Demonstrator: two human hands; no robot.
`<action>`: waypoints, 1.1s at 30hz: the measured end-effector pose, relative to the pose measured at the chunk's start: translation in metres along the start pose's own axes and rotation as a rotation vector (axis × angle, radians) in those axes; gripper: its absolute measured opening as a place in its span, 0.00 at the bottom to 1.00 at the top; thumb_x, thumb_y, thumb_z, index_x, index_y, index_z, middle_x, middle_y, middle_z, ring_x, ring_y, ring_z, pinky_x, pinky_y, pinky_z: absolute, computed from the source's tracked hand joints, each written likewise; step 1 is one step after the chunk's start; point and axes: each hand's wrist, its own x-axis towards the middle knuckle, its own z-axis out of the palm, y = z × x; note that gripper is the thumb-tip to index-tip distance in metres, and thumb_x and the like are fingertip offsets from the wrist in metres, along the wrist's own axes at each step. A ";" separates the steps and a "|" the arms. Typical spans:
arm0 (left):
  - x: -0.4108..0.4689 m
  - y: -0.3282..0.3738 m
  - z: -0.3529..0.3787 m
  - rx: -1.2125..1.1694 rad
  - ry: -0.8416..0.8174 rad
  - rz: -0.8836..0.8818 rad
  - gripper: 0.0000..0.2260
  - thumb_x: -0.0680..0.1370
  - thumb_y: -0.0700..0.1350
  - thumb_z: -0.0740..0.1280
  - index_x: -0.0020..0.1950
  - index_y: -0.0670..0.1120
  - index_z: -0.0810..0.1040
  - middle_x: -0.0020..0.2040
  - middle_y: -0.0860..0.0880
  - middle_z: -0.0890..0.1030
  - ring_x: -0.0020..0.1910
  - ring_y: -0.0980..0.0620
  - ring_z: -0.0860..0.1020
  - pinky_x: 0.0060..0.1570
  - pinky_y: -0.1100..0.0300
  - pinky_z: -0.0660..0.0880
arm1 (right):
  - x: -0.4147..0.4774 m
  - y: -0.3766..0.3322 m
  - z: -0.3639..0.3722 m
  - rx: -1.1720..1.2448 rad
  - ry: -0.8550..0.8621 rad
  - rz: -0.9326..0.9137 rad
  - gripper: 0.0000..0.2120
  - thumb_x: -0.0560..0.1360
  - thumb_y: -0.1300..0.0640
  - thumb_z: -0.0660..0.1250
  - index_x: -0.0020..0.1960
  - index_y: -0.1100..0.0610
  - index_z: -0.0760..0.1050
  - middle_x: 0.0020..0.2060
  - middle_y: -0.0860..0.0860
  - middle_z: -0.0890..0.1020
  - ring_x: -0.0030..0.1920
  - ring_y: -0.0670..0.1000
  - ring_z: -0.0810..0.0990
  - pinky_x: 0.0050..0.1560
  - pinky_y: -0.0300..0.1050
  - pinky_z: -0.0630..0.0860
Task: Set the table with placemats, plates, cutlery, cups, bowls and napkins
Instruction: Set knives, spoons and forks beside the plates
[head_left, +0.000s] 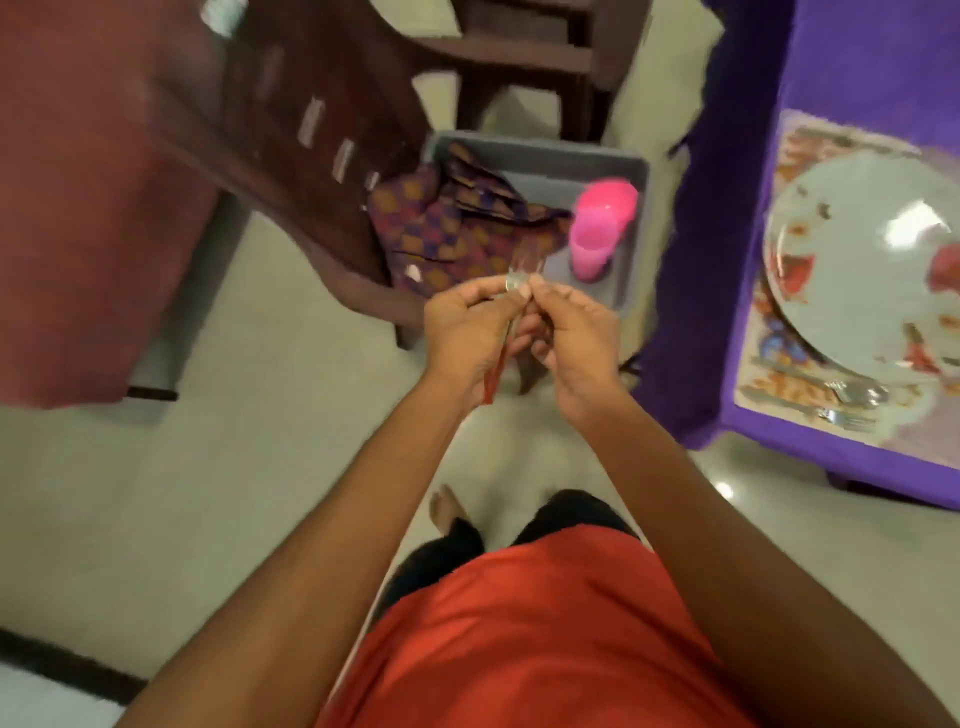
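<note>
My left hand (467, 332) grips red-handled cutlery (496, 371), the handles poking out below my palm and the metal heads up at my fingertips. My right hand (571, 338) pinches the metal heads from the other side; motion blur hides which pieces they are. Beyond my hands a grey tub (535, 156) on the floor holds pink cups (600, 228) and patterned folded cloths (447, 234). On the purple table (748, 260) at the right lies a floral placemat (779, 374) with a white plate (862, 260) and cutlery (847, 400) beside it.
A dark brown plastic chair (311, 130) stands at the upper left, next to the tub, with a red cloth (78, 208) hanging left of it. Pale tiled floor (208, 493) lies around my feet. A dark-edged mat (52, 670) shows at the bottom left.
</note>
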 end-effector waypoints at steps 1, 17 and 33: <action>0.009 0.016 -0.017 0.004 0.007 0.012 0.03 0.79 0.34 0.69 0.51 0.38 0.82 0.39 0.40 0.85 0.34 0.49 0.82 0.37 0.56 0.82 | 0.003 0.000 0.024 -0.010 -0.014 -0.016 0.10 0.81 0.61 0.65 0.41 0.58 0.79 0.24 0.49 0.77 0.23 0.43 0.74 0.24 0.33 0.69; 0.312 0.265 -0.105 0.624 -0.211 0.039 0.05 0.73 0.43 0.76 0.45 0.42 0.84 0.43 0.40 0.86 0.42 0.43 0.86 0.39 0.50 0.84 | 0.240 -0.042 0.308 0.117 0.301 -0.188 0.07 0.80 0.60 0.67 0.47 0.60 0.83 0.38 0.58 0.85 0.36 0.50 0.81 0.36 0.43 0.78; 0.556 0.416 -0.019 0.829 -0.785 -0.150 0.02 0.77 0.34 0.71 0.47 0.39 0.81 0.41 0.38 0.84 0.34 0.47 0.84 0.32 0.57 0.81 | 0.442 -0.153 0.417 0.170 0.858 -0.300 0.08 0.81 0.62 0.64 0.44 0.59 0.79 0.30 0.49 0.80 0.27 0.41 0.77 0.26 0.34 0.71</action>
